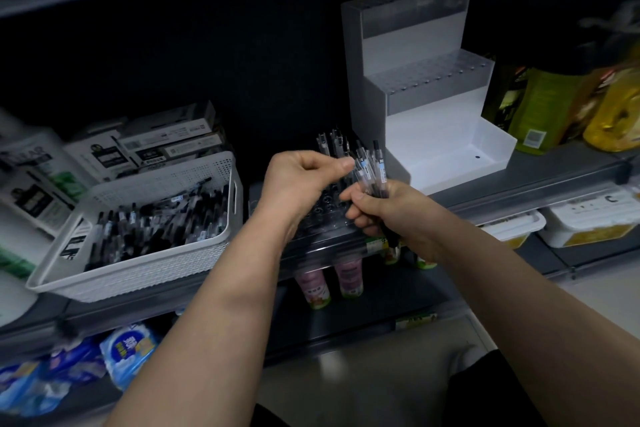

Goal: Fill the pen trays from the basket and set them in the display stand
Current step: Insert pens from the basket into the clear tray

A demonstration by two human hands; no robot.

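Centre frame, the right hand point(388, 210) curls its fingers point(358, 199) round a bundle of clear black-tipped pens point(372, 172) above the clear holed plastic tray point(322, 208) on the shelf point(519, 191). The left hand point(301, 180) pinches the top of one pen point(360, 161). If that bundle loosens, pens could scatter off the shelf edge.

- Left forearm: bare, comes in from bottom centre and angles up and right.
- Left hand point(304, 178): back toward the camera, fingers curled in; thumb and forefinger pinch the top end of one pen point(361, 165).
- Right forearm: bare, comes in from the lower right and runs up and left.
- Right hand point(391, 210): fingers wrapped round a bundle of pens point(379, 180), tops upward.
- Hands just beside each other, the left slightly higher.
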